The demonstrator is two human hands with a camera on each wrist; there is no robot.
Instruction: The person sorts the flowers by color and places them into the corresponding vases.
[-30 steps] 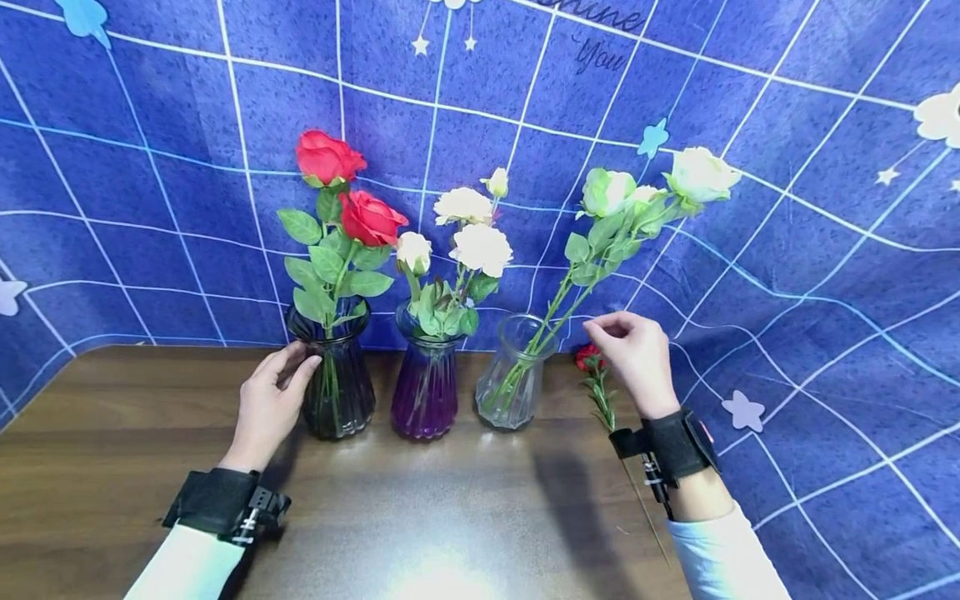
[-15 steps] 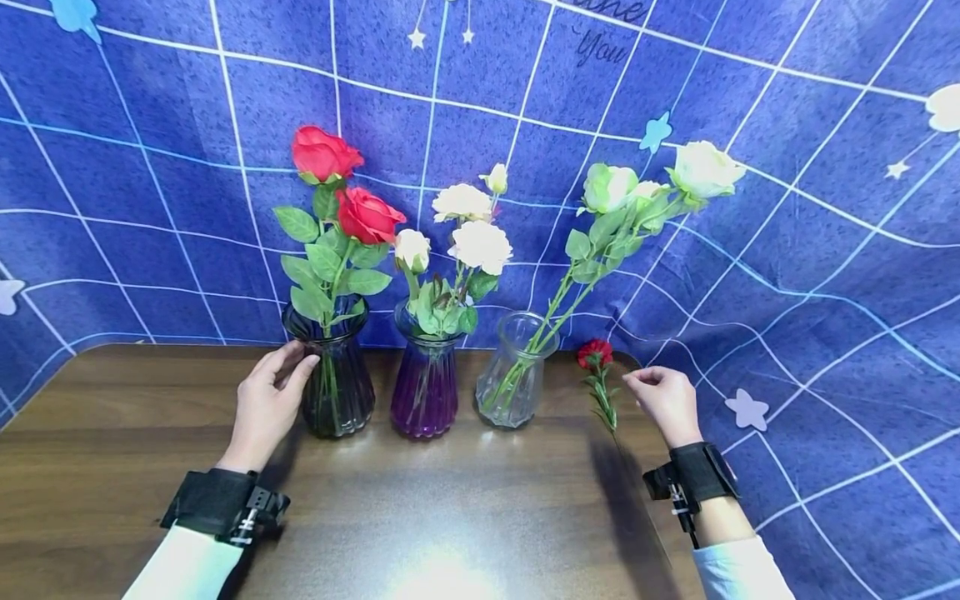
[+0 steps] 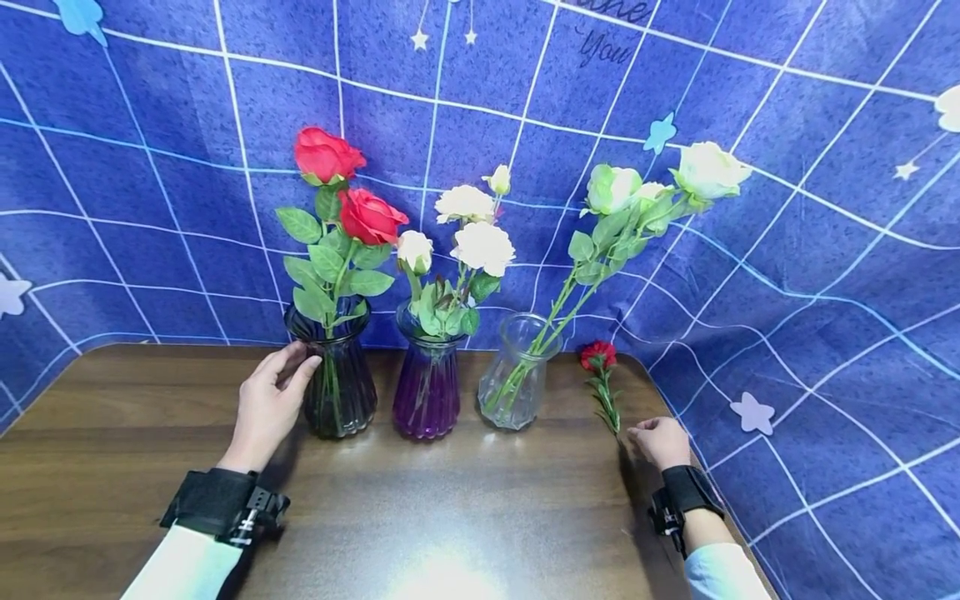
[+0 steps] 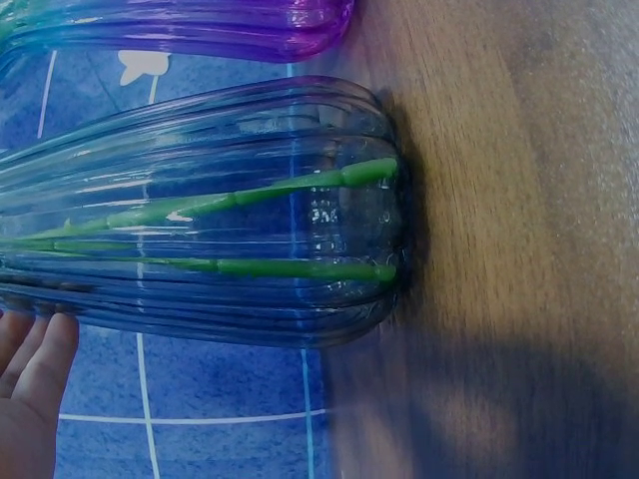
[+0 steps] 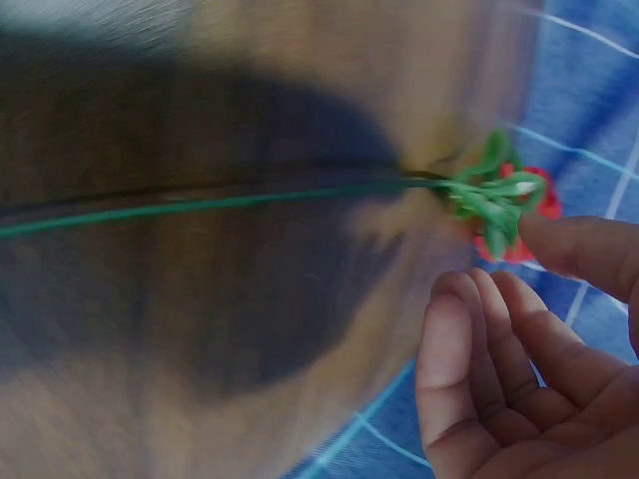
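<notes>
In the head view my left hand (image 3: 272, 400) touches the side of a dark, ribbed glass vase (image 3: 339, 400) just under its neck. Its fingers (image 4: 45, 369) look straight against the glass in the left wrist view. Two red roses (image 3: 371, 217) stand in this vase, their green stem ends (image 4: 364, 172) near its bottom. On the right, a red carnation (image 3: 597, 356) with a long thin green stem (image 5: 220, 203) lies on the table. My right hand (image 3: 662, 442) is low beside that stem, thumb and fingers apart and nothing between them.
A purple vase (image 3: 426, 400) holds cream flowers (image 3: 483, 247). To its right, a clear vase (image 3: 510, 392) carries pale green-white roses (image 3: 708, 175) leaning right. The wooden table (image 3: 360, 517) meets a blue gridded cloth (image 3: 825, 333) behind and on the right.
My right hand has moved down and right, from near the clear vase's rose stems to beside the carnation stem, uncovering the carnation head. My left hand has stayed at the dark vase.
</notes>
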